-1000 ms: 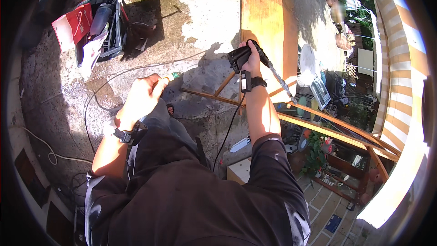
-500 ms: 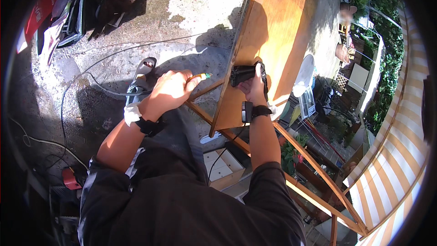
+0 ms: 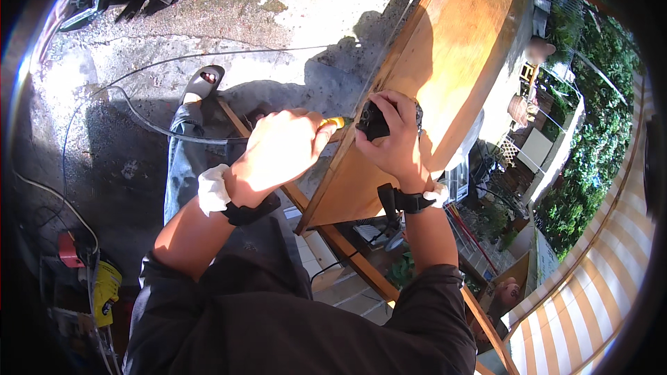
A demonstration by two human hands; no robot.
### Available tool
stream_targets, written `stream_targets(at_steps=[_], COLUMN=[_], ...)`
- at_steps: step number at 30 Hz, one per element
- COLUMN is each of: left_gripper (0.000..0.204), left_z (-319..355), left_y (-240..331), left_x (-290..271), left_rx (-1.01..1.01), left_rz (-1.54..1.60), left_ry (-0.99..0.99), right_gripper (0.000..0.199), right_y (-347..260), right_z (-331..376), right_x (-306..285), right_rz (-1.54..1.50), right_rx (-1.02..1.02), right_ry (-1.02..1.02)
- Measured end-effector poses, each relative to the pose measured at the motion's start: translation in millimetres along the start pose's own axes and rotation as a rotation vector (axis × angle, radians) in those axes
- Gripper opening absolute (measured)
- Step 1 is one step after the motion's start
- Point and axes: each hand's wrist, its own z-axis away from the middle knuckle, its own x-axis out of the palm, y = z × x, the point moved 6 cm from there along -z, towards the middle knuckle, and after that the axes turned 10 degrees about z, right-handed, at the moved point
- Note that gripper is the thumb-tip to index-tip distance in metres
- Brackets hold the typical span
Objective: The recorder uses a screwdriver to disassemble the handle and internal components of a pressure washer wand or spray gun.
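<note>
Two hands meet at the near edge of a large wooden panel (image 3: 451, 62), which runs up and away to the right, tilted over a wooden rail (image 3: 361, 264) with a yard far below. The left hand (image 3: 281, 149) is curled fully closed around a yellow-tipped handle (image 3: 335, 123), of which only the end shows past the knuckles, pointing at the panel's edge; what sort of tool it belongs to cannot be told. The right hand (image 3: 396, 142) has its fingers wrapped tight over a small black tool (image 3: 372, 121) pressed against the panel face just beside that handle tip, so the two tools sit almost touching at the board's left edge. Both wrists carry black straps, and a dark cable (image 3: 139, 114) loops over the concrete floor (image 3: 292, 0) behind a sandalled foot (image 3: 201, 83). To work this edge well, it seems wise to keep the right hand bearing firmly down so the black tool and the panel do not shift, and to drive the left-hand tool in line with the edge rather than at a slant. The panel overhangs the rail, so a slip could tip it outward; body weight is best kept inboard and the cable clear of the feet.
</note>
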Motion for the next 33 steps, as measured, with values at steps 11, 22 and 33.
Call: stream_targets(at_steps=[11,22,33], left_gripper=[0.031,0.031,0.034], left_z=[-18.3,-22.4,-53.3], left_y=[-0.5,1.6,-17.3], left_x=[6.3,18.9,39.6], left_rx=[0.115,0.162,-0.181], left_rz=[-0.044,0.015,0.406], left_ry=[-0.022,-0.028,-0.385], right_gripper=[0.047,0.047,0.044], right_y=[10.1,14.3,23.7], right_z=[-18.4,-19.3,-13.7], right_x=[10.8,14.7,19.4], right_rz=[-0.097,-0.105,-0.135], right_rx=[-0.318,-0.399,-0.364], right_ry=[0.049,0.091,0.11])
